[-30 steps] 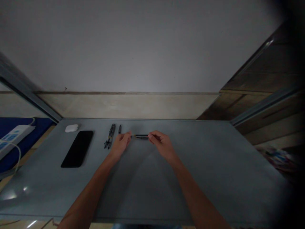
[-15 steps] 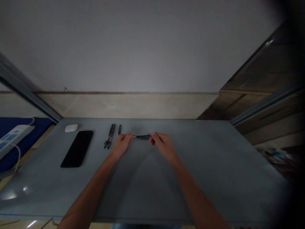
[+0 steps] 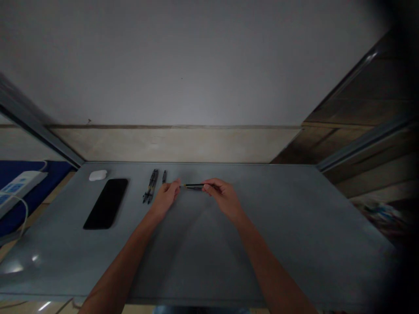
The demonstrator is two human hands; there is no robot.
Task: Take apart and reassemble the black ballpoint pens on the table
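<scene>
Between my two hands a thin black pen refill [image 3: 194, 185] is held level above the table, with a small yellowish spot near its left part. My left hand [image 3: 166, 196] pinches its left end in closed fingers. At the other end, my right hand [image 3: 223, 196] has thumb and fingers closed on it. Just under the refill is a dark streak; I cannot tell whether it is a pen or a shadow. A few dark pens [image 3: 150, 186] lie side by side left of my left hand. Another dark pen [image 3: 164, 176] lies just behind that hand, partly hidden.
On the left of the grey table [image 3: 203, 257] lie a black phone [image 3: 106, 204] and a white earbud case [image 3: 97, 175]. A white power strip [image 3: 21, 187] with a cable rests on blue cloth beyond the left edge. A pale wall [image 3: 183, 144] stands behind the table.
My right hand has shifted slightly left along the refill, and its fingers are more stretched over it. My left hand stays almost in place, still pinching the left end.
</scene>
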